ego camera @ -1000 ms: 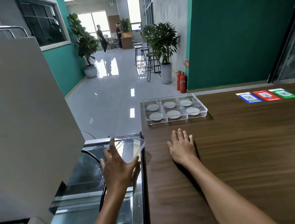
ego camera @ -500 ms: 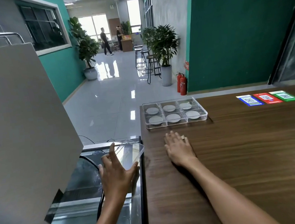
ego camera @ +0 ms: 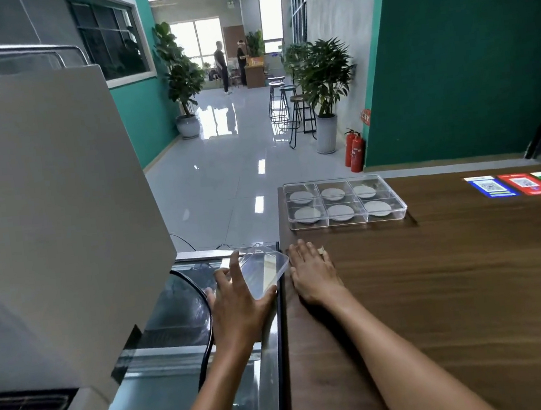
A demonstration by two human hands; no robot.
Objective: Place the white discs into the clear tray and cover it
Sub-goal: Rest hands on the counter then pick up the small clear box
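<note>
A clear tray (ego camera: 400,205) with several compartments sits at the far left corner of the wooden table, a white disc (ego camera: 340,212) lying in each compartment. The tray is uncovered. My left hand (ego camera: 238,304) grips a clear plastic lid (ego camera: 263,268), holding it tilted over the glass-topped machine left of the table. My right hand (ego camera: 314,272) rests flat, palm down, on the table near its left edge, fingers apart and holding nothing, well short of the tray.
A large beige machine housing (ego camera: 54,212) stands close on the left above a glass surface (ego camera: 180,316). Blue, red and green cards (ego camera: 526,183) lie at the table's far right. Beyond the table are a tiled floor, plants, stools and fire extinguishers (ego camera: 354,151).
My left hand keeps its grip on the lid with only slight shifting. My right hand has slid a little left along the table edge.
</note>
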